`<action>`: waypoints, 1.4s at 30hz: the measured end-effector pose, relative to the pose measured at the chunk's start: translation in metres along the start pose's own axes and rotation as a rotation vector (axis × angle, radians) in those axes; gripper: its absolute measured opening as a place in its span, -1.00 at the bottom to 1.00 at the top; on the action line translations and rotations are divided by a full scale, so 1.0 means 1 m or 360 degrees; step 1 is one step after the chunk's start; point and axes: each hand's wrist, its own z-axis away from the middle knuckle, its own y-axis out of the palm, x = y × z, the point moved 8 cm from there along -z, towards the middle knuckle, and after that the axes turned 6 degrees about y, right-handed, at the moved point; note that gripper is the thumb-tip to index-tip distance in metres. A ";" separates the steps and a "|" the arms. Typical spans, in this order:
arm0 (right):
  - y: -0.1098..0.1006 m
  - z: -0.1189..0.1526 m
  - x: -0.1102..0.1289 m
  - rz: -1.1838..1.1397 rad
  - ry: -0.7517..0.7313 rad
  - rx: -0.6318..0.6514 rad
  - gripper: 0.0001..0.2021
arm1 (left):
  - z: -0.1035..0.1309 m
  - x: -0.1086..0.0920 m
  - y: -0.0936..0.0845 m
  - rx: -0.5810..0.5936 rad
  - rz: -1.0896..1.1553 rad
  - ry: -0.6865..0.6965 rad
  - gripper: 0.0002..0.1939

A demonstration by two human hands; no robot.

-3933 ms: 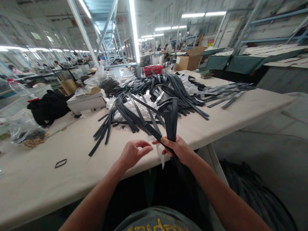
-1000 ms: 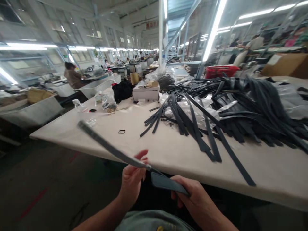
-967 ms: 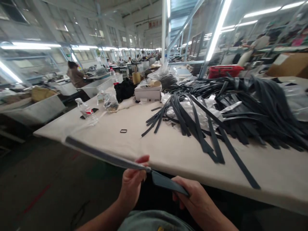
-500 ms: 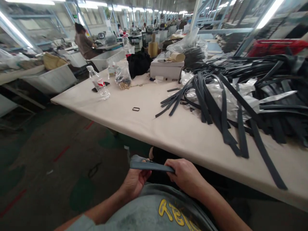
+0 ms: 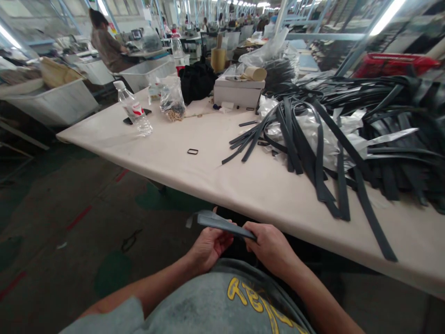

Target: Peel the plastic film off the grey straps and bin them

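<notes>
A dark grey flat strap (image 5: 222, 223) is stretched between my hands, close to my body and below the table's front edge. My right hand (image 5: 269, 243) is closed around its right end. My left hand (image 5: 211, 246) pinches it from beneath, with the fingers curled under the strap. Its left end sticks out beyond my left hand, and a pale blurred piece (image 5: 189, 221) hangs beside that end. On the table lies a small black rectangular ring buckle (image 5: 192, 151), apart from both hands.
Many black straps (image 5: 321, 153) are heaped on the right of the cloth-covered table (image 5: 167, 160). Towards the back stand a water bottle (image 5: 134, 109), a plastic bag of small parts (image 5: 173, 104), a black bag (image 5: 197, 81) and a white box (image 5: 238, 93). A person (image 5: 108, 44) sits at the far left.
The strap and my left hand have shifted slightly right and up, and the strap now slopes down to the right. My view has turned a little; both hands keep their hold.
</notes>
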 end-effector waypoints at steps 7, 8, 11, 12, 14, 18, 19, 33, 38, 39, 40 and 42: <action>0.005 0.012 -0.024 -0.0384 0.0155 0.0202 -0.69 | -0.013 -0.010 0.008 -0.0027 -0.0007 0.0096 -0.87; 0.003 0.020 -0.033 -0.0434 0.0184 0.0227 -0.67 | -0.016 -0.012 0.004 -0.0043 0.0002 0.0108 -0.87; -0.008 0.040 -0.051 -0.0378 0.0218 0.0174 -0.75 | -0.020 -0.011 -0.001 -0.0040 -0.0017 0.0099 -0.87; -0.012 0.043 -0.053 -0.0309 0.0224 0.0129 -0.79 | -0.020 -0.008 0.000 -0.0031 -0.0034 0.0083 -0.87; -0.016 0.043 -0.050 -0.0152 0.0236 0.0039 -0.84 | -0.016 0.000 0.005 -0.0009 -0.0073 0.0030 -0.87; -0.013 0.019 -0.024 0.0044 0.0130 -0.0133 -0.86 | -0.006 0.021 0.020 0.0112 -0.0193 -0.0126 -0.92; -0.011 0.012 -0.019 0.0057 0.0102 -0.0167 -0.84 | -0.005 0.025 0.024 0.0165 -0.0225 -0.0149 -0.93; -0.013 0.033 -0.046 -0.0679 0.0126 -0.0215 -0.70 | -0.007 0.024 0.025 0.0159 -0.0291 -0.0184 -0.91; 0.000 0.005 -0.033 -0.0578 0.0094 -0.0211 -0.75 | 0.001 0.031 0.038 0.0361 -0.0519 -0.0193 -0.84; 0.001 0.002 -0.034 -0.0632 0.0083 -0.0208 -0.75 | 0.001 0.029 0.038 0.0350 -0.0528 -0.0182 -0.84; 0.000 0.000 -0.038 -0.0726 0.0075 -0.0232 -0.73 | 0.001 0.025 0.036 0.0334 -0.0520 -0.0172 -0.84; -0.009 0.002 -0.051 -0.0971 0.0081 -0.0343 -0.66 | 0.000 0.018 0.034 0.0323 -0.0482 -0.0166 -0.82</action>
